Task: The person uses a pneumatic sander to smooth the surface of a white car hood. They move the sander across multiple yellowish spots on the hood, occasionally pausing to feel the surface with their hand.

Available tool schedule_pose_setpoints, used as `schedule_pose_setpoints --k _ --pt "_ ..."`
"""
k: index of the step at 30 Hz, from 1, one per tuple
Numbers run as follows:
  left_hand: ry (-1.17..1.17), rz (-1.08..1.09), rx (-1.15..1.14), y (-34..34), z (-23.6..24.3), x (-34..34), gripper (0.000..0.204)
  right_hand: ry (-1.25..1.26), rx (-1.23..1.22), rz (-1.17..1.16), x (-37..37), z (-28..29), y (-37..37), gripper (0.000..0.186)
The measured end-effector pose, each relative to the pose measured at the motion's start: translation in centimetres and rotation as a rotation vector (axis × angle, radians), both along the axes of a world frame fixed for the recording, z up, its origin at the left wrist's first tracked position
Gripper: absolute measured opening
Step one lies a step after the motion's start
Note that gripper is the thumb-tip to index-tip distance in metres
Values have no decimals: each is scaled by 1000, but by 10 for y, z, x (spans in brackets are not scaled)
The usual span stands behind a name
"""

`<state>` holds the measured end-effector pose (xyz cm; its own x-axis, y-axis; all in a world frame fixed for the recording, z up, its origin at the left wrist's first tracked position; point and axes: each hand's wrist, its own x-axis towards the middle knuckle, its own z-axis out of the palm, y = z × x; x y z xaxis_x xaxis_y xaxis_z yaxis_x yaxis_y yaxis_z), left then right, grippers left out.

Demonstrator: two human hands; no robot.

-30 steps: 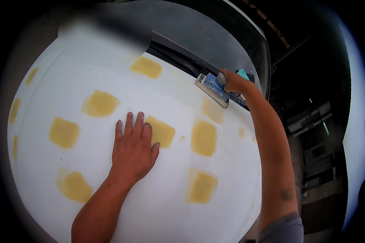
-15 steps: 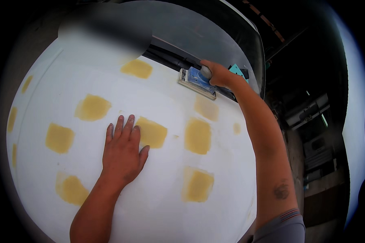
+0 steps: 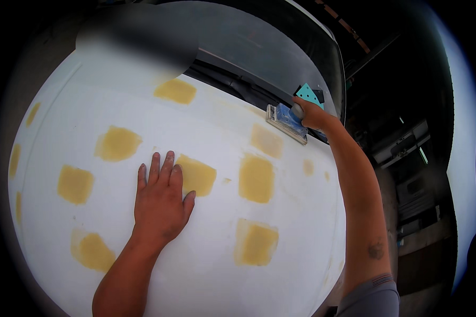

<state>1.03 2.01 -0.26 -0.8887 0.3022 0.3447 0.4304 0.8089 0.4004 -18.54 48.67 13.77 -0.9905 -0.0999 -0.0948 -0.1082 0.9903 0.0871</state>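
Observation:
My left hand [image 3: 161, 203] lies flat on a white car hood [image 3: 195, 248], its fingers stretched out beside a yellow filler patch [image 3: 198, 176]. My right hand [image 3: 313, 113] is closed round the grey knob of a blue sanding block [image 3: 286, 120] at the hood's rear edge, by the windshield. The block's long pale base sits near a faint, thinned patch [image 3: 266, 140]. Other yellow patches dot the hood, among them one below the faint patch [image 3: 256, 178] and one nearer me [image 3: 258, 243].
Behind the hood rises the dark windshield [image 3: 248, 42], with black trim [image 3: 222, 79] along its base. A turquoise perforated sandpaper sheet [image 3: 308, 94] rests past my right hand. Shelving or machinery [image 3: 407, 148] stands in the dim area to the right. A blurred shape hides the upper left.
My right hand has moved the sanding block rightward and a little nearer along the hood's rear edge. The left hand stays flat in nearly the same place.

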Motion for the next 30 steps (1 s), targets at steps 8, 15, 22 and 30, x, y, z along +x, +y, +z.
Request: schedule_pose_setpoints --k 8,15,22,30 --pt "-27 12 -27 0 -2 -2 55 -10 -55 39 -38 5 -119 95" --pt "-34 -33 -22 -7 -3 0 54 -79 -62 84 -53 8 -103 99" --pt "-14 -14 -39 -4 -1 1 53 -176 -11 -179 -14 23 -26 97" --pt "-8 16 -61 3 1 1 52 -154 -50 -114 -19 16 -22 100"
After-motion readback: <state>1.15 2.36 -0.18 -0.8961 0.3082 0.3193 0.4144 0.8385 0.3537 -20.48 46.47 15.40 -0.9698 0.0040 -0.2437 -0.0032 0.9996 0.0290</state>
